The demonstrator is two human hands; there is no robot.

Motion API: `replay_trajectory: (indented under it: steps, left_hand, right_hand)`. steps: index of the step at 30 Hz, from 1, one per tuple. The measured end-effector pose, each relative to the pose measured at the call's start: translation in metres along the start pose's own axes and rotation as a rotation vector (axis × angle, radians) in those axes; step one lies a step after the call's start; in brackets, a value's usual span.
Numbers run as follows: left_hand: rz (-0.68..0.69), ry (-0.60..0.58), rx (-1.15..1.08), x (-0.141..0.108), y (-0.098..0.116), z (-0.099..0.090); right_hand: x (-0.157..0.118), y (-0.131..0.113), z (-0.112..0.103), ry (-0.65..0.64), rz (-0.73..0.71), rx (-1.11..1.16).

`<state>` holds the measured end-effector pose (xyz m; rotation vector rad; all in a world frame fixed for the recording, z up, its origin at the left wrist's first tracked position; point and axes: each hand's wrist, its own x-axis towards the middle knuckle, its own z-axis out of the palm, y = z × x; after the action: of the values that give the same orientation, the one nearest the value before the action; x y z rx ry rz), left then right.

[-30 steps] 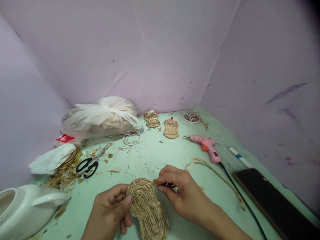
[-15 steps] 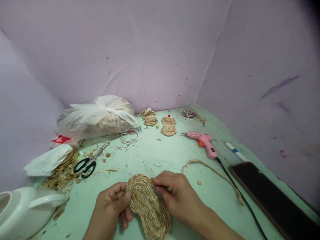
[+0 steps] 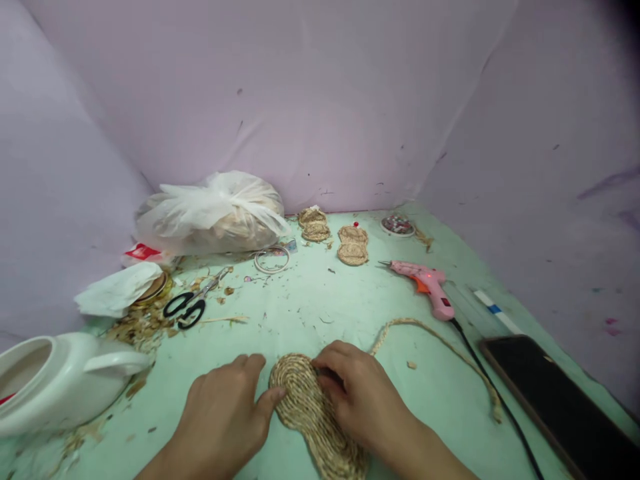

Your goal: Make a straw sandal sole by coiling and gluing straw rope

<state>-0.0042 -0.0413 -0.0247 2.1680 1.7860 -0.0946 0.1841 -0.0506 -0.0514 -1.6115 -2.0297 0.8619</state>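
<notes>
A sole-shaped piece of coiled braided straw (image 3: 305,403) lies on the green tabletop at the bottom middle, its near end cut off by the frame. My left hand (image 3: 225,407) is open on its left side, thumb touching the piece's edge and fingers stretched forward. On the other side, my right hand (image 3: 357,390) pinches the piece's upper right edge between thumb and fingers. From behind my right hand, a loose braided straw cord (image 3: 425,325) curves away to the right. Whether the cord joins the piece is hidden by the hand.
A pink glue gun (image 3: 425,283) with a black cord and a dark phone (image 3: 555,400) lie right. Black-handled scissors (image 3: 193,303), straw scraps and a tipped white jug (image 3: 75,377) are left. Behind are a plastic bag (image 3: 215,217), two small straw pieces (image 3: 353,245) and a dish (image 3: 398,225) of pins.
My left hand has loosened its grip on the straw piece, its fingers now forward over the table. My right hand still pinches the edge. The view has shifted slightly.
</notes>
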Motion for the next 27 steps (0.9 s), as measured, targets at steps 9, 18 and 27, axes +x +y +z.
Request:
replay_trajectory:
  steps: [9,18,27]
  left_hand:
    - [0.398,0.123,-0.130,0.005,0.002,0.026]
    - [0.356,0.022,-0.092,0.011,0.009,0.012]
    - [0.358,0.050,-0.045,0.013,0.005,0.014]
  right_hand:
    - [-0.002,0.002,0.004,-0.019,0.055,-0.064]
    - [0.000,0.000,0.009,-0.005,0.058,-0.120]
    - [0.000,0.007,-0.005,0.021,0.025,-0.058]
